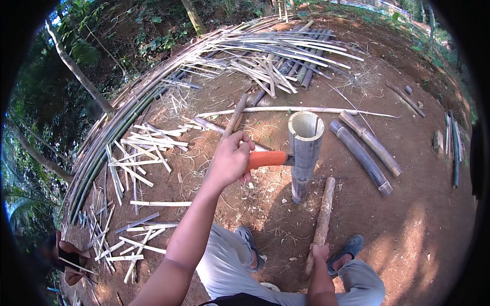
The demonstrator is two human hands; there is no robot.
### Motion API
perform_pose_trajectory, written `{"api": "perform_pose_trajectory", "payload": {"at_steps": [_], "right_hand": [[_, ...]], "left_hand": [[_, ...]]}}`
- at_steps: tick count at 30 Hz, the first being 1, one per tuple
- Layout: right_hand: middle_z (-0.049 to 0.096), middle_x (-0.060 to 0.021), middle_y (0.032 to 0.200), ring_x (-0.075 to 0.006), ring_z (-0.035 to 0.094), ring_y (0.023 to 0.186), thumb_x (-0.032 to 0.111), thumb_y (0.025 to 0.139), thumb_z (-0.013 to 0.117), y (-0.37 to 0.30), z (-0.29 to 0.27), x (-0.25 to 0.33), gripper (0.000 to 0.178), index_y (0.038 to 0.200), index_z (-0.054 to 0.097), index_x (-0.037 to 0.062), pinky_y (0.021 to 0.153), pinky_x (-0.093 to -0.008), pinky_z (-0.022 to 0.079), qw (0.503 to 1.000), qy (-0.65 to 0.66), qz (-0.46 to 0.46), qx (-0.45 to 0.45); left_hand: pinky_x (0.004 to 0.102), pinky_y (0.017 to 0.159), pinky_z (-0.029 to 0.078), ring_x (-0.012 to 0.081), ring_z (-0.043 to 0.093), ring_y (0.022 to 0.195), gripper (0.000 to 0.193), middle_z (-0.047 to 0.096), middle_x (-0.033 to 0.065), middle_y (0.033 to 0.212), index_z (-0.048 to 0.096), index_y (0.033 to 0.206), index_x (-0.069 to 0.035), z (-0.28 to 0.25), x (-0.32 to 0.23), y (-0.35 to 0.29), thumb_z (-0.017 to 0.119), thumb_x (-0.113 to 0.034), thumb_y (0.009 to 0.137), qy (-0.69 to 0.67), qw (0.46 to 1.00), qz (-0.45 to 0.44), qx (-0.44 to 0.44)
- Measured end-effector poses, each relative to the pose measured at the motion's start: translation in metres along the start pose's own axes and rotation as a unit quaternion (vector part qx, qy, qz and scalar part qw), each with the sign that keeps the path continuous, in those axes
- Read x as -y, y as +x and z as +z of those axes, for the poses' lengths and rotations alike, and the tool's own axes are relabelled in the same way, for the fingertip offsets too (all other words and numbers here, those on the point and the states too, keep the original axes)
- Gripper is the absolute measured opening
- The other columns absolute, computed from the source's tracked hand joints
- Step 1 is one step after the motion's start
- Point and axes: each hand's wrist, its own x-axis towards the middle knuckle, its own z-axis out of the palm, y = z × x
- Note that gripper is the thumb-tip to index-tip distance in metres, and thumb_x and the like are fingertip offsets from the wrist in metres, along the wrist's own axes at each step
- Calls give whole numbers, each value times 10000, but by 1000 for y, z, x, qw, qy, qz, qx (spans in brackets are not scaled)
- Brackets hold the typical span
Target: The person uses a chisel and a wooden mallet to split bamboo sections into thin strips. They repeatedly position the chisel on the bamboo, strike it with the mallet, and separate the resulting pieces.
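My left hand (232, 159) is closed round the orange handle (266, 159) of a knife. Its dark blade (290, 160) meets the side of a thick bamboo section (305, 158) that stands upright on the ground in front of me. Most of the blade is hidden by the bamboo. A narrow slit shows in the rim at the bamboo's open top. Lower right, my right hand (320, 251) grips the near end of a rough wooden stick (323, 211), which points away from me, beside the bamboo's foot.
Two bamboo lengths (361, 157) lie right of the upright section. Split strips (140, 153) are scattered at the left, and a large pile of strips and poles (286, 53) lies behind. Long green poles (109, 135) edge the site. Another person (74, 255) is at lower left.
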Motion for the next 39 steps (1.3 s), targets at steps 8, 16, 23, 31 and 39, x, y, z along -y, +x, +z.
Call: {"api": "perform_pose_trajectory", "payload": {"at_steps": [8,16,23,31,39], "right_hand": [[639,-113,1026,-200,660,842,135,796,841,-155,-137,146,602,1276,513,-19,722,-347,559,843,413,-340,-55],[654,-118,1075,-196,659,951,75,768,837,-314,-244,215,656,1313,487,-27,891,-349,529,781,265,-566,18],[723,-191,1049,-231,719,977,128,717,841,-289,-220,228,640,1248,532,-50,879,-354,546,834,59,-530,138],[731,-227,980,-279,751,878,132,731,818,-341,-240,268,576,1172,504,-63,799,-401,576,768,175,-616,13],[717,-269,1038,-388,727,984,171,720,813,-337,-230,256,697,1297,493,-52,861,-432,559,827,-72,-550,95]], "left_hand": [[319,435,466,162,610,457,238,610,82,600,580,876,20,3,2,-3,590,-215,912,134,989,21,51],[306,563,473,166,619,661,495,629,87,788,510,1108,15,-13,-12,-5,776,-185,742,125,971,-71,193],[415,945,515,422,640,1133,787,615,353,1178,464,1245,144,-15,4,-23,809,-305,698,211,973,7,99],[418,746,486,306,607,779,490,593,213,817,482,972,26,-14,17,-39,779,-224,673,144,988,42,46],[446,678,472,353,603,727,452,573,201,787,462,934,-5,-18,39,-66,784,-172,665,172,983,65,9]]}}
